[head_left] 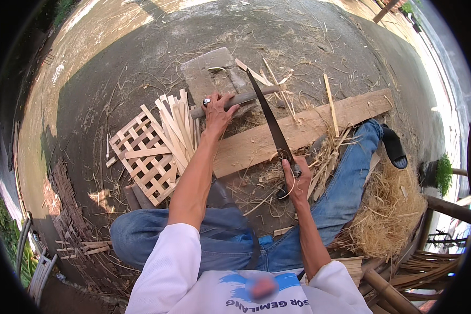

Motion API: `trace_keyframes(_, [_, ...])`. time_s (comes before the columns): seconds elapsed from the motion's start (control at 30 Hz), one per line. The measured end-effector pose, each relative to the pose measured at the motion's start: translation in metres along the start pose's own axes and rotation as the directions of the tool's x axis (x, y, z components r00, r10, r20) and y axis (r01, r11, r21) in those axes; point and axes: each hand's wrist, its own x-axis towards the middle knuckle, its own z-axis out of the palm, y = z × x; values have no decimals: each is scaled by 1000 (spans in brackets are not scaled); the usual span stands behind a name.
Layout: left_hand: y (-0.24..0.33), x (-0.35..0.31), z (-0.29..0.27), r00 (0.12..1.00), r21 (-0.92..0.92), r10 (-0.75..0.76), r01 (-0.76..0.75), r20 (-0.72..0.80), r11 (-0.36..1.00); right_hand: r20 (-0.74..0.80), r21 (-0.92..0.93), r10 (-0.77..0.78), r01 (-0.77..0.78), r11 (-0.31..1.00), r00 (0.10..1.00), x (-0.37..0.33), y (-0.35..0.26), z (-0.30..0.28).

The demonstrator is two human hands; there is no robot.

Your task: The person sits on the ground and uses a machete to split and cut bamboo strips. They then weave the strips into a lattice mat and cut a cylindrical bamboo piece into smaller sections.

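My right hand is closed round the handle of a handsaw, whose long dark blade points away from me and slants left. The blade crosses a round wooden stick near its right end; I cannot tell if the teeth have cut into it. My left hand presses on the left part of that stick, fingers bent over it. Beneath and behind the stick is a grey stone block. A wide wooden plank slants across the ground under the saw.
Left of my left forearm, a woven lattice panel lies against a bundle of pale split strips. Loose strips and shavings litter the plank's near side. A heap of fine shavings lies beyond my right leg. Bamboo poles stand at lower right.
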Motion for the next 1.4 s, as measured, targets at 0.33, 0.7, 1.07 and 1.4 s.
trace_keyframes(0.33, [-2, 1, 1, 994, 91, 108, -109, 26, 990, -35, -16, -62, 61, 998, 997, 3, 7, -29])
trace_keyframes(0.7, [1, 3, 4, 988, 134, 134, -142, 72, 981, -73, -30, -45, 43, 999, 996, 75, 5, 35])
trace_keyframes(1.07, [-1, 0, -7, 985, 194, 168, -171, 34, 966, 73, -93, -26, 32, 995, 997, 40, 6, 14])
trace_keyframes(1.4, [-6, 2, 1, 990, 187, 101, -118, 98, 975, 85, -157, -8, 21, 987, 996, 12, 10, 2])
